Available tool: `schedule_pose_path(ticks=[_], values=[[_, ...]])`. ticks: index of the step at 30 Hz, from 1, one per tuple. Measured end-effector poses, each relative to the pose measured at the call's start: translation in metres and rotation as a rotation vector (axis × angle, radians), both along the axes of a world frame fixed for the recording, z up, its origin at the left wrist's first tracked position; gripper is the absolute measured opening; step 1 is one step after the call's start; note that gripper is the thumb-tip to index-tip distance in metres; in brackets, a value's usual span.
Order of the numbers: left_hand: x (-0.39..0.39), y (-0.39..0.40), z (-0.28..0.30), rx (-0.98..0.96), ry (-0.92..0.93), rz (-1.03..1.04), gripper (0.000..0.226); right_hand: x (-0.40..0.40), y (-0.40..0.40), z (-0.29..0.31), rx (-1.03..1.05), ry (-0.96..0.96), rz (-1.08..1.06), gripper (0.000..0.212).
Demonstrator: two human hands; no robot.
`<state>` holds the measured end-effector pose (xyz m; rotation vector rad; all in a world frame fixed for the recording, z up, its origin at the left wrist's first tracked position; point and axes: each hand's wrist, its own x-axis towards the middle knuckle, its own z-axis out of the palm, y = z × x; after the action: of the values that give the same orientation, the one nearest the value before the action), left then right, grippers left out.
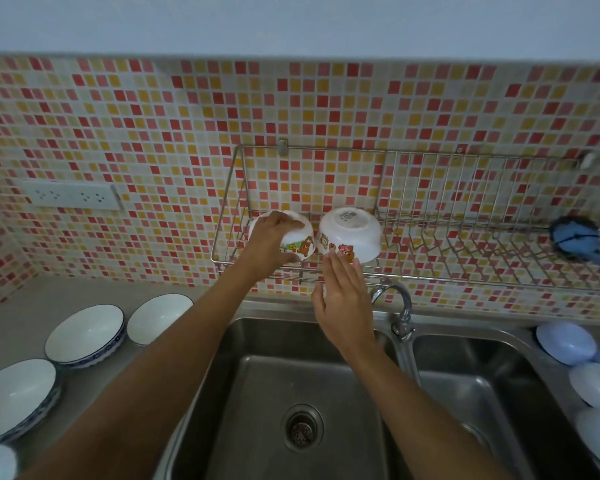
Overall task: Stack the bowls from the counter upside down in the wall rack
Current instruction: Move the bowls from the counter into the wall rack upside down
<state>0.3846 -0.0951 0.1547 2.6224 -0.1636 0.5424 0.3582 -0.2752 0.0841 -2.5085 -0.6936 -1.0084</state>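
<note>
Left hand (269, 242) clamped over an upturned white bowl (300, 242), fingers curled across its base and thumb low on the near side, holding it tilted at the left end of the wall rack (478, 216). Cartoon animals printed around the bowl's side. Just beside it on the right, almost touching, a second cartoon bowl (352, 233) sitting upside down in the rack, base with a printed label facing up and out. Right hand (343, 296) open below that bowl, fingers straight and together, fingertips at or just under its front rim; holding nothing, and actual contact hard to tell.

Rest of the rack bare wire to the right: a row of upright plate slots, then a blue scrubbing brush (574, 235) hanging at the far right end. Red, orange and cream mosaic tiles (153, 133) behind, with a white socket strip (73, 195) on the wall to the left.

Under the rack, a curved tap (400, 306) just right of the right wrist, over a steel double sink (243, 393) with a drain strainer (302, 429) in the left basin.

On the counter (14, 317) left of the sink, three blue-rimmed white bowls standing right way up: one nearest the sink (160, 315), one beside it (84, 332), one closer to the camera (14, 400). Right of the sink, several pale blue and white upturned dishes (565, 342) crowded along the edge.
</note>
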Motion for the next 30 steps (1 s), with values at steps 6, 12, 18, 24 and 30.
schedule_pose_path(ticks=[6,12,18,24,30], values=[[-0.011,-0.003,-0.004,-0.096,-0.001,0.029,0.05,0.0,0.001,0.001,0.027,-0.002,0.003,0.043],[-0.035,0.0,-0.025,-0.004,-0.187,0.104,0.034,-0.001,0.002,0.001,0.053,0.003,0.004,0.041],[-0.035,0.005,-0.029,0.113,-0.11,0.076,0.05,-0.001,0.004,-0.001,0.083,0.004,0.007,0.043],[-0.025,-0.001,-0.022,0.232,0.111,0.134,0.064,0.0,0.005,-0.004,0.092,0.002,0.003,0.043],[-0.02,-0.002,-0.023,0.245,0.142,0.144,0.072,-0.003,0.005,-0.003,0.097,-0.007,-0.001,0.04]])
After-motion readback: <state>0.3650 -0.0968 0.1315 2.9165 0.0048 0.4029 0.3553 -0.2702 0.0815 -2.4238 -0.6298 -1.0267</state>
